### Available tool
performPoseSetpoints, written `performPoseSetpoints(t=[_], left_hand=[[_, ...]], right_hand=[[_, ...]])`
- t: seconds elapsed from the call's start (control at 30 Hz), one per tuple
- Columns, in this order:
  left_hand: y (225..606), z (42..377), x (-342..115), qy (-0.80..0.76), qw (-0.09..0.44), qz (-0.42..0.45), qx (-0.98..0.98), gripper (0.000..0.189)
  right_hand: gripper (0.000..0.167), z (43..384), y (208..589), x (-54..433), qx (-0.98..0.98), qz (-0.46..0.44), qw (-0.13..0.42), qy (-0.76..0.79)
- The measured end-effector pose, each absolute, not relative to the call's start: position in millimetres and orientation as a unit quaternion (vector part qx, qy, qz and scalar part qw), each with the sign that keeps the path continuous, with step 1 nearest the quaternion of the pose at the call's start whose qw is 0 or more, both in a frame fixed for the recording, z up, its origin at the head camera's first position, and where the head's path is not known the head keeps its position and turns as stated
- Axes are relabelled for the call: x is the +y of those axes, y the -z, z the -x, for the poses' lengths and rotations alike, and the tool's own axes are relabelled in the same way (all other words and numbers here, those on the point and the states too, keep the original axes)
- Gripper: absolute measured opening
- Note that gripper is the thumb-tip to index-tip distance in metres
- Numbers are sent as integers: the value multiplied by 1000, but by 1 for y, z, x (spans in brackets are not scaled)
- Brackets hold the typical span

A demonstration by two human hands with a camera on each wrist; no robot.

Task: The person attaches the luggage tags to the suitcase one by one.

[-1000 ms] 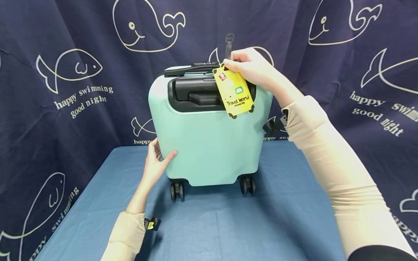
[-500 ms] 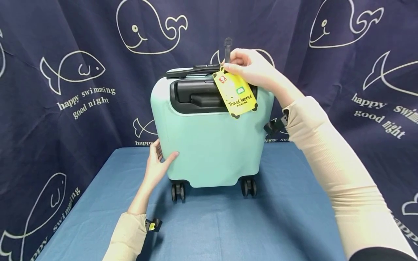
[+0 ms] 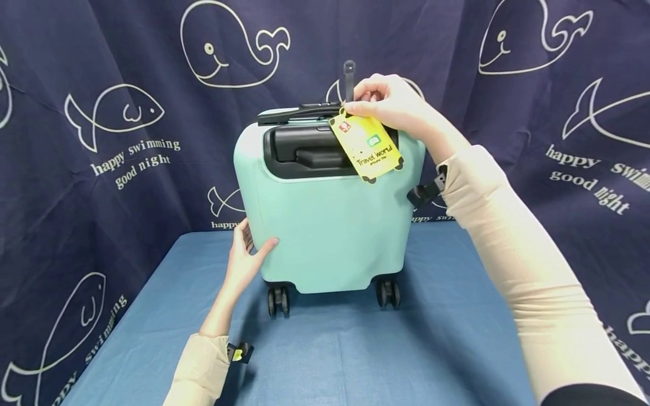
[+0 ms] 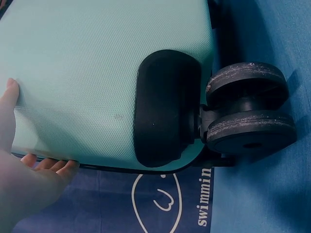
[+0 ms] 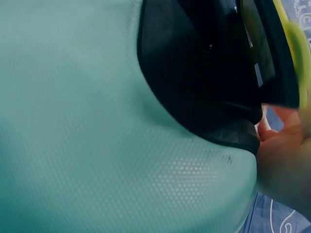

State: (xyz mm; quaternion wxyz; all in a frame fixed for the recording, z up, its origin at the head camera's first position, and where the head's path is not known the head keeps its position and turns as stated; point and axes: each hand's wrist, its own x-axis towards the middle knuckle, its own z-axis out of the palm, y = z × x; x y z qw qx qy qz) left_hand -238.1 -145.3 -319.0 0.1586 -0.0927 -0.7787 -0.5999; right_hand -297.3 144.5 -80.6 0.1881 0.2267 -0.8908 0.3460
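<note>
A mint-green suitcase (image 3: 325, 231) stands upright on its black wheels on the blue-covered table. My left hand (image 3: 242, 256) holds its lower left side, with the thumb on the front face and the fingers round the side edge; the left wrist view shows the same hand (image 4: 29, 179) near a wheel (image 4: 250, 128). Up by the top handle (image 3: 299, 113), my right hand (image 3: 393, 104) pinches the strap end of a yellow luggage tag (image 3: 365, 145). The tag hangs tilted over the black recess, and its clear dark strap (image 3: 349, 79) sticks up. Some right fingertips are hidden.
A navy curtain (image 3: 127, 45) printed with white whales and fish hangs close behind the suitcase and along both sides. The blue table cover (image 3: 330, 355) stretches out in front of the wheels. Small black cameras (image 3: 425, 193) sit on both wrists.
The luggage tag has swung a little, its lower end shifting right. Its upright strap has moved slightly left and lower. My left hand keeps its place on the suitcase.
</note>
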Motion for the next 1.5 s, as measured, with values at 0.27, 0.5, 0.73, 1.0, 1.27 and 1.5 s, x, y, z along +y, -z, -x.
performPoseSetpoints(t=[0.27, 0.5, 0.73, 1.0, 1.27, 1.5], left_hand=[[319, 235, -143, 595, 163, 90, -782, 75], [322, 242, -145, 599, 159, 81, -781, 76], [320, 239, -145, 596, 157, 81, -783, 77], [320, 238, -144, 592, 161, 90, -784, 76], [343, 258, -153, 596, 163, 92, -781, 78], [345, 261, -155, 587, 180, 99, -783, 82]], right_hand=[[21, 299, 78, 146, -905, -181, 157, -353], [17, 297, 77, 146, -890, -221, 126, -379], [19, 294, 75, 145, -892, -233, 110, -371], [20, 302, 79, 142, -881, -278, 186, -334], [19, 314, 87, 139, -840, -326, 195, -389], [18, 318, 88, 138, -836, -321, 190, -402]])
